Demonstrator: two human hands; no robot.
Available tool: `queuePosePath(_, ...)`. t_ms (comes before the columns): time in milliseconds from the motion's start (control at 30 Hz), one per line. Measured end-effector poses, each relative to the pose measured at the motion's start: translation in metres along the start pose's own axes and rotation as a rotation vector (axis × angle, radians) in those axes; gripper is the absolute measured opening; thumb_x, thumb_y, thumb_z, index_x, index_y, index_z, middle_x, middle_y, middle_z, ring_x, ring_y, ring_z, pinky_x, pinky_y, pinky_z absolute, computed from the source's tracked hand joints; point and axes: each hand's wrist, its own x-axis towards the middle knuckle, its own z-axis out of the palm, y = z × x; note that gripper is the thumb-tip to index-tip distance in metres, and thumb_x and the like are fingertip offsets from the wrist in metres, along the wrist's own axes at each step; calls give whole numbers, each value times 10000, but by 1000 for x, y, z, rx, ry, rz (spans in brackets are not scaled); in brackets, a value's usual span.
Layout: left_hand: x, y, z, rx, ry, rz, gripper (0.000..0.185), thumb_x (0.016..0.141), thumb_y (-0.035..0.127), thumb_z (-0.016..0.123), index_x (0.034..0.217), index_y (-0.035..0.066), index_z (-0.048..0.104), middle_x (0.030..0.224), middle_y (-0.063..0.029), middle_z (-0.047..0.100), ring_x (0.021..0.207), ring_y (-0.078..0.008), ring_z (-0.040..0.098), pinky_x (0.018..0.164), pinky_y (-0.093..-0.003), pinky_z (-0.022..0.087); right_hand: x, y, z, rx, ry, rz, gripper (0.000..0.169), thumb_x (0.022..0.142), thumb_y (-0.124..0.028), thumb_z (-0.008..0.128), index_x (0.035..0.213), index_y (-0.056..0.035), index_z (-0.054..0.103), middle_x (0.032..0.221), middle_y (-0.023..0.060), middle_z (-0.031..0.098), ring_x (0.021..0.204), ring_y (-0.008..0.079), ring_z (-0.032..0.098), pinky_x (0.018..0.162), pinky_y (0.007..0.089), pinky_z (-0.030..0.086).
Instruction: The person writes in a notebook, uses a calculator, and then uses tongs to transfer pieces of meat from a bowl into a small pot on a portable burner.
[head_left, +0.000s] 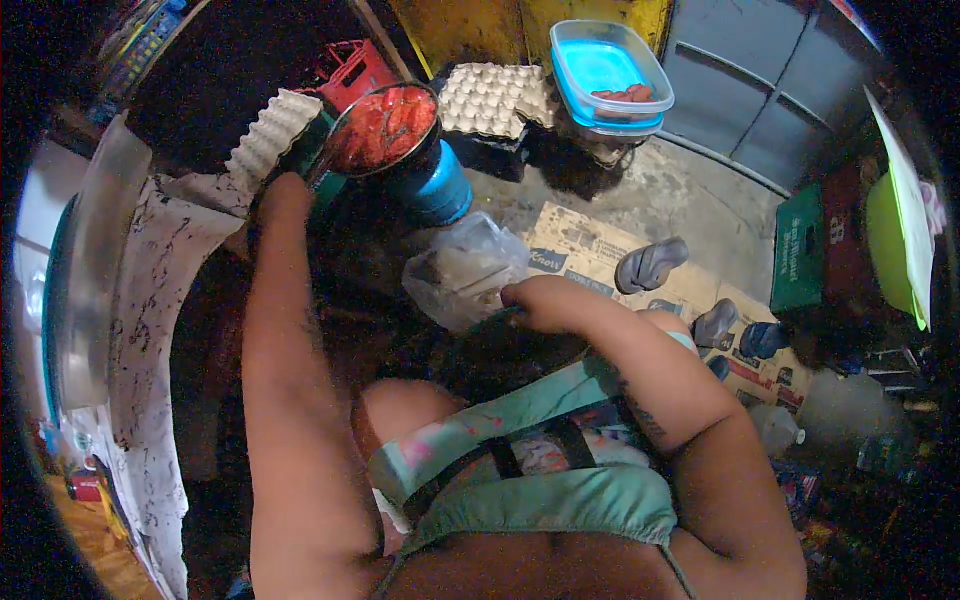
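Observation:
My left hand (281, 193) reaches out beside the handle of a pan (431, 142). Shadow covers its fingers, so whether they grip the handle is unclear. Red sausages (390, 124) lie in the pan, which sits above a blue gas cylinder (448, 184). My right hand (544, 304) is curled around a thin dark-green thing (499, 318), mostly hidden. Just beyond that fist, a clear plastic bag (469, 270) with pale contents rests low down; I cannot tell whether the fist touches it.
Behind the pan are egg trays (491, 97), a red crate (358, 71) and a clear plastic container (611, 67) holding more sausages. Flip-flops (651, 266) lie on flattened cardboard (574, 236). A green crate (797, 255) stands at the right; a white, stained sheet edges the left.

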Motion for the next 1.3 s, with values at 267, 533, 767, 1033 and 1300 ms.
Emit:
queuePosePath(267,18,-11,19,108,282,147,230,859,190,588,1032,67,677,1109,-205,654,1037,-400,623,876,-502,497,2,-3,-2,3,4,-25,324,821,-286,658,1073,-91,603,989,178,652,963,378,618,792,470,483)
queuePosePath(533,13,14,-4,32,124,253,244,862,212,573,978,29,687,1060,-218,666,982,-399,647,832,-490,520,0,-3,-4,20,3,-14,315,822,-267,656,1077,-90,601,994,184,651,963,382,617,787,473,481)
queuePosePath(767,-21,60,-24,118,154,218,277,914,178,471,1018,56,696,1095,-177,673,989,-353,664,802,-475,546,0,-1,-2,21,-6,4,343,826,-285,661,1111,-104,600,1001,187,651,972,382,616,795,469,485)
queuePosePath(1033,-5,79,-14,145,36,122,319,938,230,468,1098,46,674,1178,-196,635,1084,-355,623,823,-483,539,1,-2,-6,-2,-11,8,355,838,-313,658,1115,-103,586,992,195,647,964,396,610,797,478,478)
queuePosePath(1300,54,22,41,-238,-44,62,300,840,257,651,998,4,686,997,-194,684,849,-308,693,686,-450,551,-3,4,-4,-3,6,-16,341,846,-316,649,1094,-93,581,980,192,645,951,396,611,783,485,473)
